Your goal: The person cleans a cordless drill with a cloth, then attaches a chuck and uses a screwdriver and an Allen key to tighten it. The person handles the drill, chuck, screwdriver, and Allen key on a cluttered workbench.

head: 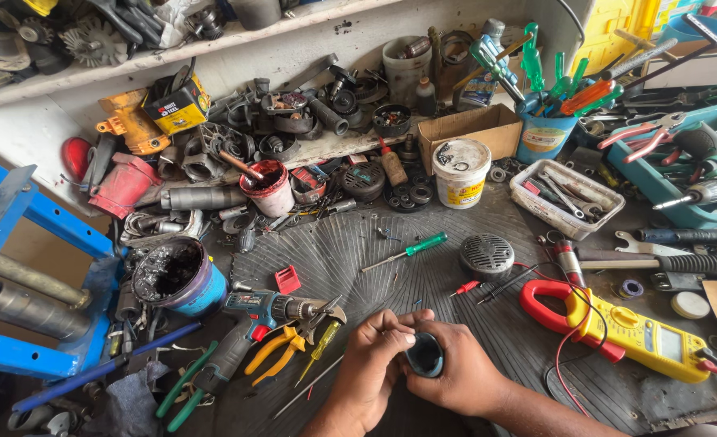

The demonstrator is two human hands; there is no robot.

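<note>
My left hand (pixel 372 360) and my right hand (pixel 455 374) meet low in the middle of the view, over a black ribbed mat (pixel 358 251). Between them they hold a small dark round ring-shaped part (pixel 425 354). The right hand cups it from below and the side. Fingers of the left hand pinch its upper left edge. A green-handled screwdriver (pixel 407 251) lies on the mat beyond the hands. A round grey slotted cover (pixel 486 256) rests to its right.
A yellow and red clamp meter (pixel 625 330) with leads lies right. A blue cordless drill (pixel 253 320), orange pliers (pixel 281 348) and a greasy tub (pixel 176 279) sit left. Motor parts, a white bucket (pixel 460 171), a cardboard box (pixel 476 128) and a tool cup (pixel 543 133) crowd the back.
</note>
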